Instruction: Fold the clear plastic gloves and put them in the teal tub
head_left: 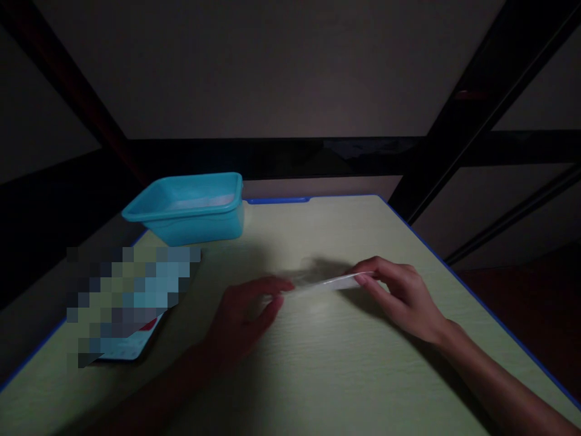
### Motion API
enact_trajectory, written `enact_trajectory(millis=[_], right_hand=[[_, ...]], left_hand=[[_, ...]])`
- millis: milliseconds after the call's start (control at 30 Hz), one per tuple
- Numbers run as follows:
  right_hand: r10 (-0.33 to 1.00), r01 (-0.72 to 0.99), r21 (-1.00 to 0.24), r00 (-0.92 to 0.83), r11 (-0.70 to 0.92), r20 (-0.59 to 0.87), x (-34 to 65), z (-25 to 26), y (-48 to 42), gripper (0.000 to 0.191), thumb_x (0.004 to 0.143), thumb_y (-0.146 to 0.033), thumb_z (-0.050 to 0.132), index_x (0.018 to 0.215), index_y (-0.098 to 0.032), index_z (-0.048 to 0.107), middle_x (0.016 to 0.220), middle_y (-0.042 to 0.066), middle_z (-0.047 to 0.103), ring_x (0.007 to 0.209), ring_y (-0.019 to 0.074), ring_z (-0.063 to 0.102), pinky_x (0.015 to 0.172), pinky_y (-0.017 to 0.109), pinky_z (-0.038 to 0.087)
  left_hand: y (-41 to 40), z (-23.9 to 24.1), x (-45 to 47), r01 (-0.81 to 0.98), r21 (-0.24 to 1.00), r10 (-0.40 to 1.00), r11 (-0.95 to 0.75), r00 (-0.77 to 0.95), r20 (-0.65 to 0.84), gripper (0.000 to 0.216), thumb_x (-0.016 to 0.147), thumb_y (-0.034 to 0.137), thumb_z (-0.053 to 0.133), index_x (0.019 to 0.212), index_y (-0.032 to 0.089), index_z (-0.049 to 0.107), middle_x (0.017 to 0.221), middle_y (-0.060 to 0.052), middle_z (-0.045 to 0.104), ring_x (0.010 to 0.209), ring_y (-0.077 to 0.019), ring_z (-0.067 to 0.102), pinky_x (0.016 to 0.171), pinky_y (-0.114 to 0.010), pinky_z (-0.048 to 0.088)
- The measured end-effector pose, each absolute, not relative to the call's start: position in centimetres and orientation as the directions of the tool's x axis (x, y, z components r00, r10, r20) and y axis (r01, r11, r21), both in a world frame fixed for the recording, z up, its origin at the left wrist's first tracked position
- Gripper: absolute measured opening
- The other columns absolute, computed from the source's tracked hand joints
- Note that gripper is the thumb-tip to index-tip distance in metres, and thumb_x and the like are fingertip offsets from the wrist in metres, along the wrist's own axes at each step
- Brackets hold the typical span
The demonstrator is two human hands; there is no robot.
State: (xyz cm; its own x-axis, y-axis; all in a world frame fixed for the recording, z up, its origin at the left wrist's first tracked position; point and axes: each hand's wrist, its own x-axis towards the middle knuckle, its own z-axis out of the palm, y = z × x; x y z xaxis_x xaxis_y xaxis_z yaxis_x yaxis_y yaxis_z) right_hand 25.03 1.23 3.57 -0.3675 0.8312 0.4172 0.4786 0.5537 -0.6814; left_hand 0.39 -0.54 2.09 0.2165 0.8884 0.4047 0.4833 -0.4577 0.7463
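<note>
A thin, whitish, see-through sheet [329, 283], which looks like plastic, is stretched between my hands just above the table. Its near edge catches the light, and it is seen almost edge-on. My right hand [402, 297] pinches its right end between thumb and fingers. At the other end, my left hand [247, 312] is closed on the left edge, thumb against fingertips. The left hand lies in shadow and is slightly blurred.
On the pale table [318, 369] with blue edging, a turquoise plastic basin [197, 227] stands at the back left, something white inside. A phone-like device [124, 345], mostly pixelated, lies left of my left hand. Dark metal bars [447, 115] and pale panels surround the table.
</note>
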Motion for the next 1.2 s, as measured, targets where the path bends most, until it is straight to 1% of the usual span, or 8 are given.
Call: enact_trajectory(millis=[167, 300, 433, 533, 733, 833, 967, 1200], right_hand=[[0.914, 0.214, -0.914, -0.297, 0.346, 0.276, 24.3, 4.3, 0.7, 0.017, 0.080, -0.033, 0.057, 0.070, -0.020, 0.060, 0.055, 0.000, 0.061, 0.047, 0.0116, 0.054, 0.043, 0.023, 0.041], [0.939, 0.044, -0.993, -0.331, 0.112, 0.091, 23.8, 4.2, 0.9, 0.023, 0.075, -0.040, 0.062, 0.065, -0.019, 0.057, 0.047, -0.005, 0.050, 0.039, 0.0070, 0.042, 0.038, 0.020, 0.032], [0.931, 0.062, -0.993, -0.348, -0.098, -0.113, 23.6, 3.4, 1.8, 0.029, 0.071, -0.045, 0.065, 0.065, -0.018, 0.055, 0.051, -0.003, 0.052, 0.042, 0.0071, 0.043, 0.041, 0.021, 0.034], [0.911, 0.125, -0.985, -0.381, -0.121, -0.160, 23.8, 2.3, 2.4, 0.031, 0.072, -0.045, 0.064, 0.067, -0.017, 0.053, 0.054, -0.002, 0.053, 0.045, 0.0071, 0.044, 0.043, 0.021, 0.035], [0.885, 0.075, -0.997, -0.465, 0.002, -0.034, 24.6, 1.6, 3.2, 0.028, 0.073, -0.027, 0.068, 0.094, -0.019, 0.050, 0.071, -0.002, 0.059, 0.061, 0.0093, 0.053, 0.054, 0.022, 0.041], [0.824, 0.083, -0.996, -0.567, 0.045, -0.010, 24.8, 1.9, 3.3, 0.015, 0.074, -0.018, 0.065, 0.085, -0.018, 0.055, 0.074, -0.001, 0.060, 0.066, 0.0095, 0.056, 0.058, 0.024, 0.044], [0.702, 0.185, -0.983, -0.701, 0.008, -0.126, 25.0, 1.8, 3.4, 0.003, 0.074, -0.013, 0.062, 0.074, -0.016, 0.064, 0.063, -0.002, 0.060, 0.056, 0.0076, 0.055, 0.054, 0.022, 0.046], [0.876, 0.076, -0.972, -0.424, -0.220, -0.231, 25.3, 1.3, 4.0, 0.011, 0.068, -0.019, 0.071, 0.078, -0.017, 0.070, 0.070, -0.001, 0.067, 0.065, 0.0076, 0.061, 0.066, 0.022, 0.051]], left_hand=[[-1.3, 3.5, 0.3, 0.163, 0.973, 0.980, -0.164, 0.138, 0.142, 0.009, 0.071, 0.027, 0.057, 0.065, 0.021, 0.055, 0.060, 0.002, 0.069, 0.052, -0.0172, 0.066, 0.051, -0.028, 0.053], [-1.0, 3.7, 0.4, -0.119, 0.981, 0.962, 0.151, 0.245, -0.118, 0.022, 0.067, 0.034, 0.063, 0.065, 0.021, 0.045, 0.055, 0.004, 0.065, 0.039, -0.0157, 0.061, 0.034, -0.023, 0.044], [0.2, 3.1, 0.6, -0.083, 0.962, 0.947, 0.259, 0.216, -0.236, 0.027, 0.065, 0.039, 0.063, 0.066, 0.020, 0.044, 0.060, 0.002, 0.068, 0.038, -0.0124, 0.060, 0.033, -0.017, 0.039], [1.0, 2.6, 0.8, 0.052, 0.956, 0.949, 0.288, 0.119, -0.292, 0.029, 0.061, 0.039, 0.063, 0.064, 0.019, 0.042, 0.057, 0.000, 0.068, 0.039, -0.0115, 0.060, 0.035, -0.017, 0.040], [1.3, 2.5, 0.8, 0.188, 0.933, 0.933, 0.306, 0.136, -0.334, 0.022, 0.060, 0.035, 0.057, 0.063, 0.018, 0.044, 0.051, 0.001, 0.065, 0.037, -0.0116, 0.059, 0.035, -0.017, 0.041], [1.3, 2.3, 0.6, 0.213, 0.937, 0.938, 0.278, 0.152, -0.313, 0.019, 0.061, 0.032, 0.056, 0.063, 0.018, 0.044, 0.048, 0.004, 0.062, 0.037, -0.0112, 0.057, 0.034, -0.017, 0.041], [1.6, 1.8, 0.5, 0.175, 0.957, 0.966, 0.232, 0.076, -0.248, 0.018, 0.066, 0.028, 0.057, 0.075, 0.017, 0.047, 0.045, 0.008, 0.055, 0.036, -0.0106, 0.055, 0.035, -0.017, 0.042], [2.6, 1.8, -0.7, 0.073, 0.988, 0.963, 0.139, -0.242, -0.117, 0.018, 0.077, 0.025, 0.048, 0.093, 0.021, 0.040, 0.096, -0.005, 0.066, 0.071, -0.0157, 0.066, 0.049, -0.022, 0.050]])
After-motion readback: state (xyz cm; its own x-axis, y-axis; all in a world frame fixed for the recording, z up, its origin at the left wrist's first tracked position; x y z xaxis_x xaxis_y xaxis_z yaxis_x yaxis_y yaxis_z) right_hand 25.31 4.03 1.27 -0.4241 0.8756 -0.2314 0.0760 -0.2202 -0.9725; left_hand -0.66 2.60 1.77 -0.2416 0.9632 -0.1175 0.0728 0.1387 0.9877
